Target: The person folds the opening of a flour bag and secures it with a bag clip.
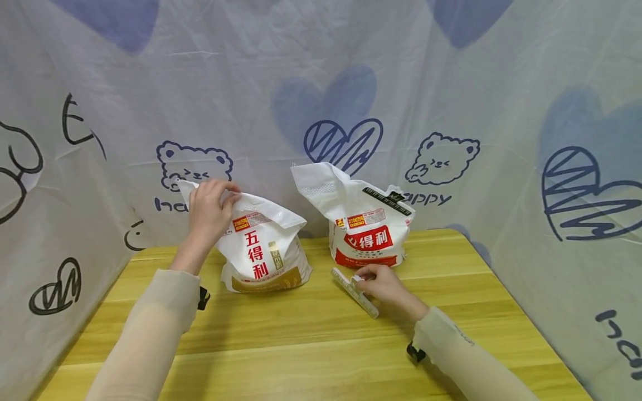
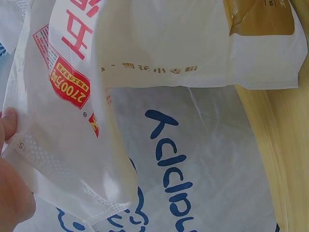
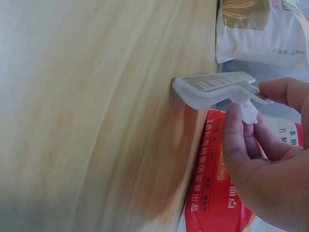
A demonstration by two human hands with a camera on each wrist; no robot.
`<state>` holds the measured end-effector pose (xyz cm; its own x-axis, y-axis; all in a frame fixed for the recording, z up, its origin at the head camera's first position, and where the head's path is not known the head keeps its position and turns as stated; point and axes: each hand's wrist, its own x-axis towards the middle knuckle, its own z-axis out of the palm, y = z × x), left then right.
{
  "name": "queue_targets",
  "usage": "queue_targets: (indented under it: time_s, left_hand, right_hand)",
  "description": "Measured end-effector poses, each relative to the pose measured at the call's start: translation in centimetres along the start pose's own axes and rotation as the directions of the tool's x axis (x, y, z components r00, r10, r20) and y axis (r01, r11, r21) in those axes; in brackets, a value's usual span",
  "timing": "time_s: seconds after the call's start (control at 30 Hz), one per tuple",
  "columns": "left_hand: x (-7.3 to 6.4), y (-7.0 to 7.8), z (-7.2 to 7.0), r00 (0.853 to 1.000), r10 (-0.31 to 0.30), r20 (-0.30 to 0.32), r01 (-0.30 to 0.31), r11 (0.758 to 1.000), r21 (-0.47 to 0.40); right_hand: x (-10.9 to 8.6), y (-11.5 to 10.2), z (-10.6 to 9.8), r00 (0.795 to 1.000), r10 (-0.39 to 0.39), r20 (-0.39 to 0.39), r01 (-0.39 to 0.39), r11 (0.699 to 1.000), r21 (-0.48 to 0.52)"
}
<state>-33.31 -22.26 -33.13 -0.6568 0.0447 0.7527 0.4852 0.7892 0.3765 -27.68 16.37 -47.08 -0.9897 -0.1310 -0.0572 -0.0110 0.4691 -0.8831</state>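
My left hand [image 1: 210, 209] grips the top edge of a white flour bag [image 1: 288, 253] with red characters and a gold base band. In the left wrist view, thumb and a fingertip pinch the upper edge of this flour bag [image 2: 67, 159]. My right hand [image 1: 383, 287] holds a white bag clip [image 1: 355, 293] by its handle, in front of the second bag. Thumb and fingers pinch that bag clip [image 3: 212, 89] in the right wrist view. The second flour bag [image 1: 368, 239], with a red band, stands to the right, a black bag clip [image 1: 387, 201] across its folded top.
Both bags stand toward the back of a wooden table [image 1: 301, 345]. Behind and at the sides hangs a pale curtain [image 1: 261, 111] printed with hearts and bears. Each wrist carries a black strap or mount.
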Motion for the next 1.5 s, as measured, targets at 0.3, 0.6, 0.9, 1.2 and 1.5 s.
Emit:
queue_targets:
  time_s: [0.3,0.6,0.9,1.2,1.5]
  left_hand:
    - [-0.2,0.1,-0.2,1.000,0.003,0.002,-0.003,1.000,-0.006]
    - [-0.2,0.2,-0.3,1.000,0.004,0.008,-0.003,1.000,-0.012]
    - [-0.3,0.0,-0.2,1.000,0.013,0.001,-0.012,1.000,-0.019]
    - [-0.3,-0.2,-0.1,1.000,0.015,-0.007,-0.016,1.000,-0.020]
    - [-0.4,-0.1,-0.2,1.000,0.020,-0.009,-0.020,1.000,-0.016]
  right_hand:
    - [0.0,-1.0,0.0,0.999,-0.050,-0.016,0.049,0.999,-0.018]
    - [-0.1,-2.5,0.4,0.990,-0.098,-0.096,0.096,0.995,-0.030]
    - [-0.1,-4.0,0.8,0.980,-0.127,-0.151,0.136,0.989,0.051]
    - [-0.1,-5.5,0.8,0.958,-0.200,-0.205,0.219,0.973,0.076]
    - [0.2,-7.1,0.9,0.939,-0.241,-0.247,0.271,0.958,0.094]
